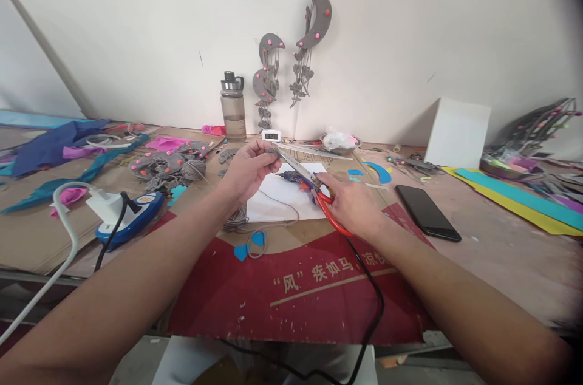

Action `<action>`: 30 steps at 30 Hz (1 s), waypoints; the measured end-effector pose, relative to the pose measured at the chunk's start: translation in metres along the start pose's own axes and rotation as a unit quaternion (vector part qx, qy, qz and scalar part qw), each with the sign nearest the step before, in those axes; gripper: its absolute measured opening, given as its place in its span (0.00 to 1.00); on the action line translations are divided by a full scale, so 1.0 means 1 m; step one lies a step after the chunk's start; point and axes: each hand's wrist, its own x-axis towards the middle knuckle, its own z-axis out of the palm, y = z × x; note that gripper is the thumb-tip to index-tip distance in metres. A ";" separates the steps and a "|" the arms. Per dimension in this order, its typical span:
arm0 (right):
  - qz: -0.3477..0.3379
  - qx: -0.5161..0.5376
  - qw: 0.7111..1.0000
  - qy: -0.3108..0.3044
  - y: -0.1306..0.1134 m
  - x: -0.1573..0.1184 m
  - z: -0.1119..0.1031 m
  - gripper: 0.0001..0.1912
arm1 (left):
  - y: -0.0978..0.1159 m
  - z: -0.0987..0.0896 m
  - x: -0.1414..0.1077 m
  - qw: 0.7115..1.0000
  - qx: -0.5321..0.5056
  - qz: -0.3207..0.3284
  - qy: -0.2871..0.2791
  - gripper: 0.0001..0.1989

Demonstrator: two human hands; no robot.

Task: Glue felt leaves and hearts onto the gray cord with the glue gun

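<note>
Fingers pinched together, my left hand (253,171) holds a small grey piece (273,152), perhaps felt or yarn; its exact shape is too small to make out. Red-handled scissors (324,201) are gripped in my right hand (354,201), with the blades pointing up and left to the grey piece. Beneath the blades, a dark bluish object with a tip lies on a sheet of white paper (268,207), partly hidden by the scissors. Grey yarn (235,219) lies coiled below my left hand, with a strand looping over the paper. Two blue cut-out hearts (241,252) rest near the loop.
Left are a blue-and-white power strip (130,221) and grey felt pieces with pink dots (159,165). A water bottle (234,109) stands behind. On the right lie a black phone (427,212) and coloured sheets (519,200). Grey moon ornaments (321,20) hang on the wall. A black cable (376,306) crosses the red cardboard.
</note>
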 end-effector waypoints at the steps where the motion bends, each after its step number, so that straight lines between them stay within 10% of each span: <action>1: -0.001 0.000 1.000 0.002 0.000 0.000 0.000 0.19 | 0.000 0.000 0.000 1.000 0.000 0.001 -0.001 0.09; 18: -0.004 0.175 0.984 0.024 0.005 0.003 0.009 0.17 | -0.002 -0.001 0.000 0.998 -0.028 -0.026 0.044 0.11; 30: 0.029 0.032 0.999 -0.003 -0.003 0.000 0.003 0.18 | -0.007 0.003 -0.002 0.999 -0.034 -0.015 0.022 0.13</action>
